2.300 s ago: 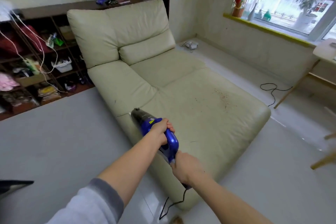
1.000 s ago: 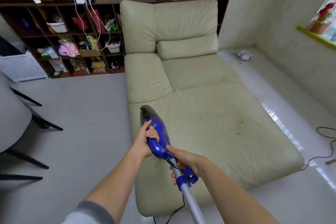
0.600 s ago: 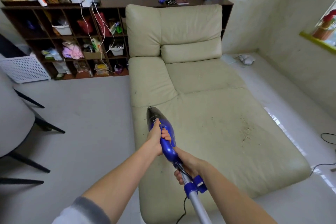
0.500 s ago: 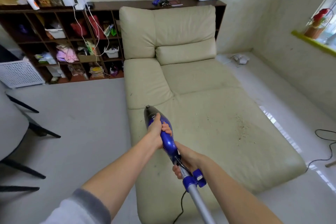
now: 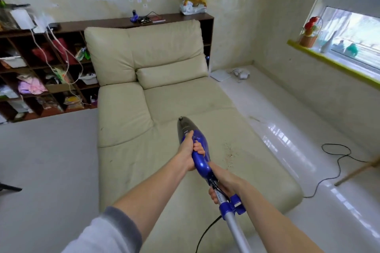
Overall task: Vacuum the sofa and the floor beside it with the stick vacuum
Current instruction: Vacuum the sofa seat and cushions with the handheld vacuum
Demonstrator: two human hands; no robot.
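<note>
Holding stick vacuum [image 5: 197,146] over sofa [image 5: 144,129], left hand [image 5: 188,153] wrapped round handle, right hand [image 5: 223,184] gripping tube. Setup step, crumbs [image 5: 230,155] untouched. Next: probably bring the suction end, out of view, onto them.

Both forearms reach from the lower frame toward its centre. The left hand [image 5: 188,155], its arm in a grey pushed-up sleeve [image 5: 109,232], has fingers curled around a blue handle. The right hand [image 5: 223,184], just below and right of it, grips the shaft, forearm bare.
</note>
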